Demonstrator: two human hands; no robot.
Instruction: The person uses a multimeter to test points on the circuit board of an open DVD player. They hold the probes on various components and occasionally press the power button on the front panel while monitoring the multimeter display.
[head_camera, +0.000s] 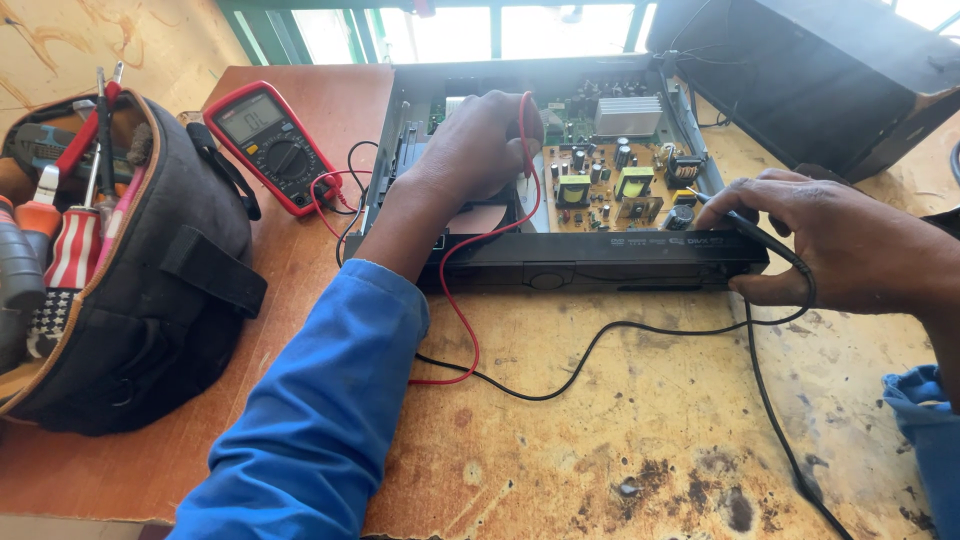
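Note:
An opened black disc player (590, 262) lies on the wooden table, its brown circuit board (610, 190) exposed. My left hand (478, 145) reaches inside the case and grips the red test probe (525, 130), whose red lead (462, 310) loops over the front panel. My right hand (815, 240) rests at the player's right front corner and holds the black test probe (735, 218), tip pointing at the board's right side. Both leads run toward a red multimeter (272, 142) at the back left.
A dark tool bag (170, 290) with screwdrivers (70, 235) stands at the left. A black box-shaped cover (820, 75) sits at the back right. The black lead (600, 340) trails across the stained tabletop (640, 440) and off the front right.

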